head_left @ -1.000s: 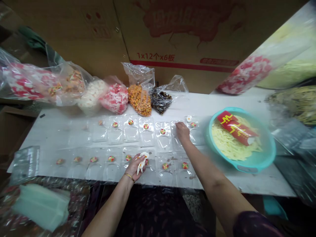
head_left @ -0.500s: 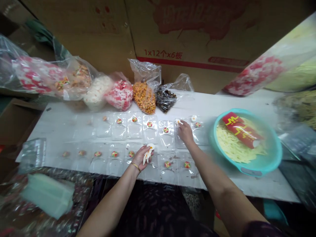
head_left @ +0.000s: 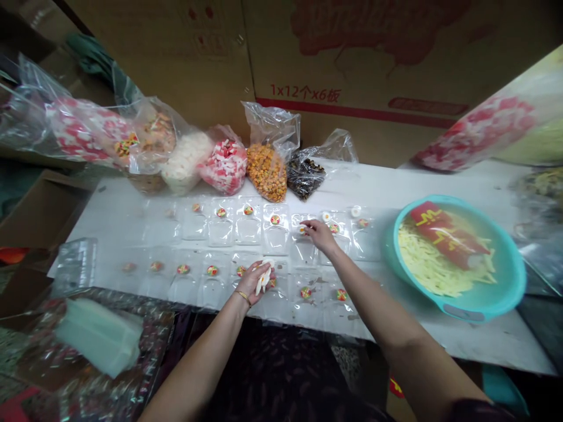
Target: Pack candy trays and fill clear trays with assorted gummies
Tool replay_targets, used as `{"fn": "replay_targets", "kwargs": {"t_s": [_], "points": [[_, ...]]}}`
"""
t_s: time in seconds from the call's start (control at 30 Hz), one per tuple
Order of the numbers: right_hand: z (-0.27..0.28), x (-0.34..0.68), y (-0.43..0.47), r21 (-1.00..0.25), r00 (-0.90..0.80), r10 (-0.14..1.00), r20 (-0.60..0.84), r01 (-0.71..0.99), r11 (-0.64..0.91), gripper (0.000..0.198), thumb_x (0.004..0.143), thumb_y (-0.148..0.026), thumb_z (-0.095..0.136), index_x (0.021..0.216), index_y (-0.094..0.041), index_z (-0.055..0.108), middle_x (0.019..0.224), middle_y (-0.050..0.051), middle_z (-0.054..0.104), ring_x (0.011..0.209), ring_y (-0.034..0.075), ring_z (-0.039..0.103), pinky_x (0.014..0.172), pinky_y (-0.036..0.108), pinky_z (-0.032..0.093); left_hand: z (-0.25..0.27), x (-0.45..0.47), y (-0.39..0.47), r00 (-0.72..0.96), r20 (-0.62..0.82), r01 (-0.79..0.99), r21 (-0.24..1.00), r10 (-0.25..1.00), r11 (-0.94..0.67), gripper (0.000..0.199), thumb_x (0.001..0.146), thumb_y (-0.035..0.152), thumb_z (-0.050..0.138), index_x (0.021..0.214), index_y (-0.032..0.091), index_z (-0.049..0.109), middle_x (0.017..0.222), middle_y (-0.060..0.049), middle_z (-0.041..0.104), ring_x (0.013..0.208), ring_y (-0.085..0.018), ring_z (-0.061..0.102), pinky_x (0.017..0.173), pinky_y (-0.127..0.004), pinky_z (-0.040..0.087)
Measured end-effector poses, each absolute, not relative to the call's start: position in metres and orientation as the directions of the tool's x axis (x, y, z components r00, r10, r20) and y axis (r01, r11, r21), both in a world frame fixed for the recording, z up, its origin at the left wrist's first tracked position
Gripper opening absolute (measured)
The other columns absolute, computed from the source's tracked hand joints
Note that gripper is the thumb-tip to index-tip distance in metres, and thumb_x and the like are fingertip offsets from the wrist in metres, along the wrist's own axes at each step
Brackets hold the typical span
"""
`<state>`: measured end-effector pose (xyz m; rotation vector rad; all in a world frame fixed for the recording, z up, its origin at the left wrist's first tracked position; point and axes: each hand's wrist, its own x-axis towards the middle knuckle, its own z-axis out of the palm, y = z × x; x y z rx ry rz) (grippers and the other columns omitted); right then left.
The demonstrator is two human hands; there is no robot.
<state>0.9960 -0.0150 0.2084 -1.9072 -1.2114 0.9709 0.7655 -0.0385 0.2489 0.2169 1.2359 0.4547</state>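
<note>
- The discs (head_left: 264,280) in the left hand (head_left: 255,280) are white with orange-yellow centres (much like sliced egg), stacked and slightly fanned; the left fingers curl around them and grip.
- One more disc (head_left: 302,229) sits at the right hand's (head_left: 320,235) fingertips, over the top of a clear tray (head_left: 305,252); thumb and forefinger are drawn together there, though I cannot tell whether they pinch it or have let go.
- Just right of those fingertips, a second tray (head_left: 342,249) has a disc (head_left: 326,216) near its upper left corner; farther right, a third disc (head_left: 356,211) lies at the top of another tray (head_left: 366,246).
- Left of the right fingers, the back row carries on with small coloured rounds (head_left: 275,220) in the trays (blurred at the far end).
- The table's (head_left: 373,176) near edge runs close below the left fingers; beyond the right fingers, a bare strip reaches to the black bag (head_left: 307,179) and the box (head_left: 352,138).
- Well right of the right fingers stands the bowl (head_left: 519,281), its rim clear of them.
- Compared with half a second ago, the right hand has moved one tray leftward, leaving the second disc lying free; the left hand keeps its grip.
</note>
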Motion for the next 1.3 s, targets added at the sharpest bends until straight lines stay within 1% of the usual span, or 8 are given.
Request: {"fn": "replay_targets", "kwargs": {"t_s": [0.17,0.47,0.57,0.63,0.77,0.9,1.1,1.3], "points": [[0.201,1.008,0.031,-0.424,0.186,0.960,-0.210,0.867,-0.261,0.026,0.076,-0.013,0.045,0.094,-0.021,0.061,0.092,0.003,0.063,0.081,0.015,0.054,0.070,0.025,0.038,0.247,0.743,-0.048,0.230,-0.866,-0.238,0.392,0.444,0.889,0.027,0.066,0.018,0.066,0.085,0.016,0.048,0.067,-0.002,0.062,0.048,-0.010,0.059,0.032,-0.014,0.038],[0.195,1.004,0.019,-0.250,-0.064,0.979,-0.196,0.968,0.013,0.025,0.080,-0.012,0.042,0.093,-0.017,0.063,0.104,0.010,0.059,0.094,0.020,0.049,0.079,0.031,0.032,0.250,0.735,-0.042,0.219,-0.858,-0.273,0.403,0.465,0.873,0.026,0.066,0.017,0.065,0.086,0.017,0.047,0.069,-0.002,0.063,0.048,-0.010,0.059,0.032,-0.014,0.037],[0.201,0.999,0.008,-0.318,-0.024,0.987,-0.157,0.948,-0.027,0.030,0.080,-0.010,0.042,0.102,-0.018,0.061,0.113,0.009,0.057,0.099,0.021,0.048,0.083,0.034,0.033,0.257,0.745,-0.035,0.258,-0.841,-0.259,0.414,0.476,0.873,0.026,0.066,0.017,0.065,0.084,0.017,0.047,0.070,-0.002,0.063,0.049,-0.011,0.059,0.031,-0.014,0.036],[0.208,0.985,-0.009,-0.493,0.072,0.990,-0.120,0.861,-0.122,0.030,0.081,-0.014,0.043,0.105,-0.018,0.060,0.115,0.008,0.057,0.098,0.020,0.050,0.083,0.034,0.036,0.260,0.753,-0.032,0.280,-0.830,-0.222,0.434,0.483,0.873,0.026,0.065,0.018,0.065,0.084,0.017,0.047,0.069,-0.002,0.063,0.048,-0.012,0.059,0.031,-0.015,0.037],[0.220,0.936,-0.071,-0.909,0.055,0.954,-0.295,0.290,-0.298,0.024,0.074,-0.035,0.054,0.089,-0.021,0.066,0.088,0.002,0.067,0.075,0.016,0.059,0.071,0.030,0.046,0.259,0.770,-0.042,0.323,-0.824,-0.055,0.475,0.466,0.878,0.028,0.065,0.018,0.067,0.086,0.015,0.050,0.067,-0.004,0.063,0.046,-0.012,0.058,0.032,-0.016,0.039],[0.220,0.919,-0.140,-0.892,0.286,0.846,-0.451,-0.111,-0.438,0.022,0.066,-0.042,0.059,0.078,-0.025,0.066,0.066,-0.004,0.066,0.057,0.013,0.056,0.057,0.028,0.048,0.251,0.781,-0.064,0.402,-0.842,0.109,0.434,0.359,0.895,0.032,0.065,0.020,0.067,0.092,0.015,0.051,0.070,-0.004,0.064,0.047,-0.013,0.059,0.031,-0.016,0.038],[0.204,1.014,-0.217,-0.868,0.786,0.486,-0.383,-0.124,-0.482,0.034,0.057,-0.048,0.062,0.072,-0.018,0.058,0.053,-0.001,0.057,0.048,0.013,0.054,0.048,0.026,0.045,0.246,0.782,-0.084,0.425,-0.881,0.130,0.287,0.208,0.949,0.018,0.072,0.026,0.060,0.085,0.017,0.050,0.070,-0.003,0.063,0.049,-0.011,0.059,0.032,-0.016,0.040],[0.190,1.059,-0.228,-0.811,0.871,0.366,-0.327,-0.060,-0.582,0.020,0.065,-0.037,0.057,0.067,-0.017,0.058,0.055,0.001,0.058,0.054,0.016,0.057,0.053,0.029,0.047,0.258,0.790,-0.086,0.462,-0.867,0.108,0.264,0.187,0.958,0.016,0.074,0.021,0.050,0.087,0.013,0.053,0.073,-0.007,0.063,0.055,-0.014,0.061,0.035,-0.019,0.042]]}}
